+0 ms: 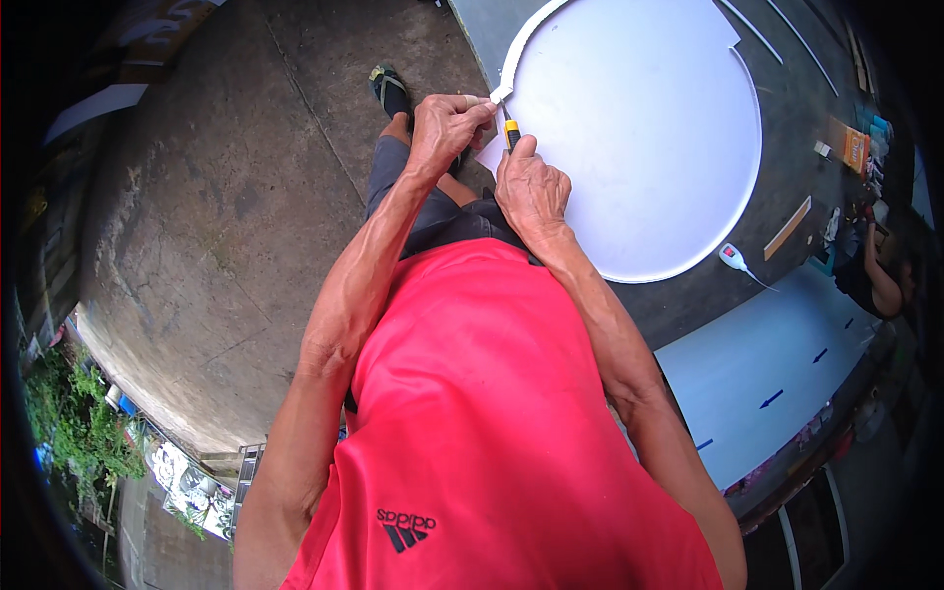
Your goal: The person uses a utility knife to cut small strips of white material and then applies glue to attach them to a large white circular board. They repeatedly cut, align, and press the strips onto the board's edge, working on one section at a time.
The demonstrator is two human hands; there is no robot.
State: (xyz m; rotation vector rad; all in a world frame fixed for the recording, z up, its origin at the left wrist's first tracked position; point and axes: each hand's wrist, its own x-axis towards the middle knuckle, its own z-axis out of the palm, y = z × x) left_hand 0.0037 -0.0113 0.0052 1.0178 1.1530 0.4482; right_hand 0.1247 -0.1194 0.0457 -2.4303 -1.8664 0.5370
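A large round white panel (649,147) lies on the dark table, with a narrow white strip (512,57) standing along its upper-left rim. My left hand (447,133) is closed, thumb and fingers pinching the near end of that strip. In my right hand (534,192) is a small tool with a yellow-and-black handle (512,134). Its thin metal tip points away from me, close to the pinched strip end; whether it touches cannot be made out. The right fingers wrap around the handle, and the thumb presses along it.
A white nozzle bottle (731,257) and a wooden strip (789,228) lie right of the panel. Loose white strips (755,31) rest beyond it. An orange-brown box (848,146) stands at far right, near another person's arm (880,270). A pale sheet with blue arrows (777,364) lies nearer.
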